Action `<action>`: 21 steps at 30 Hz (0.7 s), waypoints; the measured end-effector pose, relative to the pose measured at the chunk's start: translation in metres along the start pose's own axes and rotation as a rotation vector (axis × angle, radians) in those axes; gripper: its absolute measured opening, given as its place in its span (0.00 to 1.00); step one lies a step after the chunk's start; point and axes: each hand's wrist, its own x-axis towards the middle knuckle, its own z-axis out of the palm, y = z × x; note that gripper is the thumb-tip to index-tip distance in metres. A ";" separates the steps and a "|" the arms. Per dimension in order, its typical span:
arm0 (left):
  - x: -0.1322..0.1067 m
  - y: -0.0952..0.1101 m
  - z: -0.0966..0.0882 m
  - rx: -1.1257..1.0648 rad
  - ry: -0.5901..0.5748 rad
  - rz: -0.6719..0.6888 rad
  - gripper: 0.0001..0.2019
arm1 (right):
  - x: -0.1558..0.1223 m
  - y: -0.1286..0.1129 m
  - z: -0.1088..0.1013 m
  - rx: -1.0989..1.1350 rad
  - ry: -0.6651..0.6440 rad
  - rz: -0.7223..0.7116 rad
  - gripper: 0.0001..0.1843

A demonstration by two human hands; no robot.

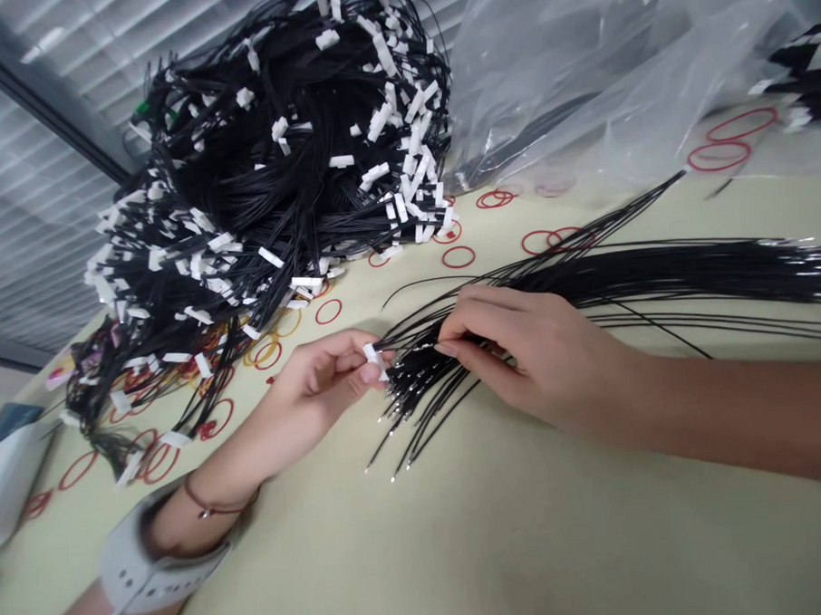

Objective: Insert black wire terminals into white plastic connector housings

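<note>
White connector (376, 361) pinched in left hand (319, 384); right hand (528, 361) curled, gripping black wires (420, 389)

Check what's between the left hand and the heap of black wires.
In the head view, red rubber bands lie on the cream tabletop between the left hand and the heap of black wires.

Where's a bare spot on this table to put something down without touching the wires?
The widest bare patch of pale tabletop lies below the left hand, the right hand and the loose black wires. A narrower strip sits far right, between those wires and the plastic bag. It's crowded around the wire heap and red rubber bands.
</note>
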 end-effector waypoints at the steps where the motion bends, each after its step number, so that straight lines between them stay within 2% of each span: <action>1: 0.000 -0.001 0.000 0.031 -0.006 0.014 0.03 | 0.000 0.000 0.000 0.001 0.002 0.001 0.07; 7: -0.002 0.000 0.005 0.182 0.000 0.042 0.02 | -0.001 -0.003 -0.001 0.017 -0.010 -0.009 0.08; 10: -0.002 0.000 0.006 0.210 -0.004 0.047 0.03 | -0.001 -0.004 0.000 -0.013 -0.020 -0.032 0.09; 15: -0.003 0.000 0.007 0.197 0.003 0.067 0.03 | 0.000 -0.005 0.001 -0.035 -0.022 0.030 0.08; 21: -0.006 0.004 0.011 0.307 0.002 0.076 0.02 | -0.001 -0.008 -0.001 -0.092 -0.040 -0.081 0.11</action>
